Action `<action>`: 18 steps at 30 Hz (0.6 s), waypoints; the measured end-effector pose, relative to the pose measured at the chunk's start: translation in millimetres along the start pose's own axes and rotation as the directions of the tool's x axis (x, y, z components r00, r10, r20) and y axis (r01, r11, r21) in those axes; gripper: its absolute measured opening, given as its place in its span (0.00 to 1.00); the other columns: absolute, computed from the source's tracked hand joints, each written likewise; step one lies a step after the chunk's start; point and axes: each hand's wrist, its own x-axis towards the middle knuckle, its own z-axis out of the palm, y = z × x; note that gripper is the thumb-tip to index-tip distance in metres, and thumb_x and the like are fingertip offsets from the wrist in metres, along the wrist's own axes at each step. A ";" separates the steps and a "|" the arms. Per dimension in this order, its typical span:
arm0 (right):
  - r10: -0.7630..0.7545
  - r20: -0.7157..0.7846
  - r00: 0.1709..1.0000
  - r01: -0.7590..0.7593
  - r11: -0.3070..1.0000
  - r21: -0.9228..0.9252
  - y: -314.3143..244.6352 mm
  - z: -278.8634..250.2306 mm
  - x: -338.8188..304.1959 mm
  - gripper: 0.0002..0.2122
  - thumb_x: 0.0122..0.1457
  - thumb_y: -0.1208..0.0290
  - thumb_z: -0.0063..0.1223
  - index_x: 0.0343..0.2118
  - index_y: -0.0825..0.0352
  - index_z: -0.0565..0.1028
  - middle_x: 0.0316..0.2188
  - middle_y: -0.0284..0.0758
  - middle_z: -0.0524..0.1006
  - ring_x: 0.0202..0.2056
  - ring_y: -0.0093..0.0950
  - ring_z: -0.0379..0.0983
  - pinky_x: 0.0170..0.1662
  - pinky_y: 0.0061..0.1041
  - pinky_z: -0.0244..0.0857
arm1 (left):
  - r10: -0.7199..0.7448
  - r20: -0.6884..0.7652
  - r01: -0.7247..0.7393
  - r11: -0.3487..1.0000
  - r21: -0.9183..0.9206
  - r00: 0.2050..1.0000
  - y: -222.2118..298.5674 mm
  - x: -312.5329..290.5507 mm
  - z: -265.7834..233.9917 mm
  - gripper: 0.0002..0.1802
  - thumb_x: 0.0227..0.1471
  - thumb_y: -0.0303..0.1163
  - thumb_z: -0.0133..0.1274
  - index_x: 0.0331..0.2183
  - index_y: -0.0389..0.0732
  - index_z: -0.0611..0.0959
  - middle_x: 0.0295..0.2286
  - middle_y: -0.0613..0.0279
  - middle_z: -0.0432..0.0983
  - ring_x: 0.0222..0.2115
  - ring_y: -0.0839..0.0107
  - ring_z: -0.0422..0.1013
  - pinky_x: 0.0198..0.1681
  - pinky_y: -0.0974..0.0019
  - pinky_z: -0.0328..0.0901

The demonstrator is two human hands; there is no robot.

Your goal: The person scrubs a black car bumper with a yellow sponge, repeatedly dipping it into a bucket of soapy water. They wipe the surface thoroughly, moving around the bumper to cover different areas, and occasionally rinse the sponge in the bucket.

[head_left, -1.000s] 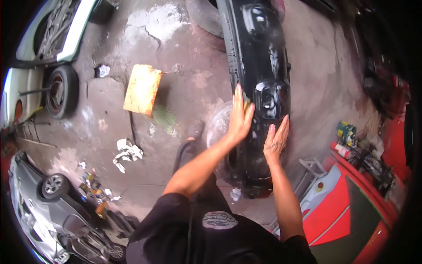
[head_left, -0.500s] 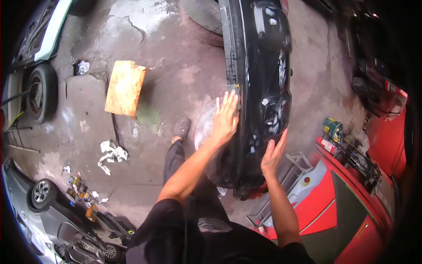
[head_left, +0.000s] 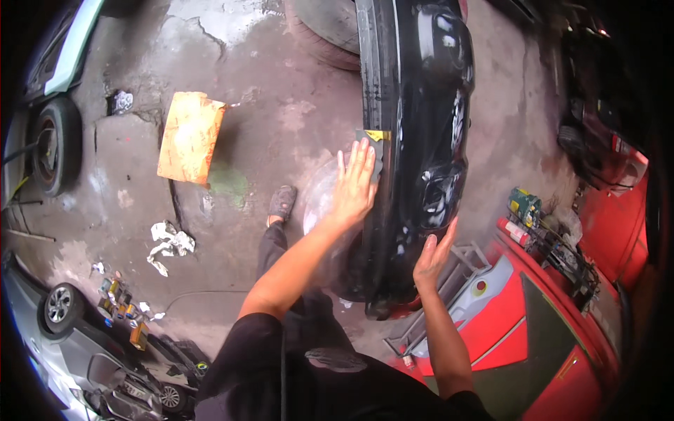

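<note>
The bumper (head_left: pixel 425 126) is black, the sheet (head_left: pixel 380 149) grey-and-yellow.

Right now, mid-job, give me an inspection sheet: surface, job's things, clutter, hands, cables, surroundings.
Surface: floor cracked and stained, with pale patches.
Job's things: glossy black panel; dark grey sheet with a yellow corner, on the panel's left edge.
Clutter: orange-yellow box, crumpled white cloth or paper and small containers on the floor at left.
Hands: left hand flat on the sheet; right hand open at the panel's right edge, contact unclear.
Cables: thin dark line on the floor; cable or crack, cannot tell.
Surroundings: grey car lower left, wheel at left edge, red bodywork lower right.
</note>
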 end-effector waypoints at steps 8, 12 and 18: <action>0.034 0.034 0.999 -0.036 0.997 0.068 -8.3 4.3 5.9 0.33 0.71 0.62 0.39 0.72 0.79 0.48 0.72 0.60 0.51 0.73 0.53 0.47 0.74 0.45 0.39 | 0.109 -0.203 -0.085 0.989 0.122 0.973 -53.8 301.3 -107.2 0.35 0.68 0.41 0.42 0.68 0.33 0.61 0.69 0.46 0.55 0.72 0.51 0.47 0.73 0.38 0.38; 0.036 0.043 0.998 -0.037 0.999 0.027 -3.8 2.4 2.4 0.34 0.71 0.62 0.38 0.72 0.80 0.46 0.72 0.61 0.50 0.73 0.54 0.46 0.74 0.45 0.39 | -0.038 -0.265 -0.091 0.883 -0.460 0.964 0.0 146.7 -35.8 0.31 0.70 0.34 0.37 0.70 0.38 0.61 0.71 0.49 0.52 0.73 0.54 0.44 0.75 0.41 0.29; 0.033 0.029 0.999 -0.033 0.999 -0.023 7.2 -3.8 -8.6 0.34 0.71 0.62 0.38 0.72 0.80 0.46 0.72 0.61 0.49 0.73 0.54 0.45 0.75 0.46 0.37 | -0.156 -0.093 0.054 0.738 -0.673 0.983 64.6 42.9 -18.7 0.36 0.71 0.48 0.34 0.72 0.40 0.56 0.73 0.51 0.44 0.75 0.57 0.38 0.73 0.38 0.26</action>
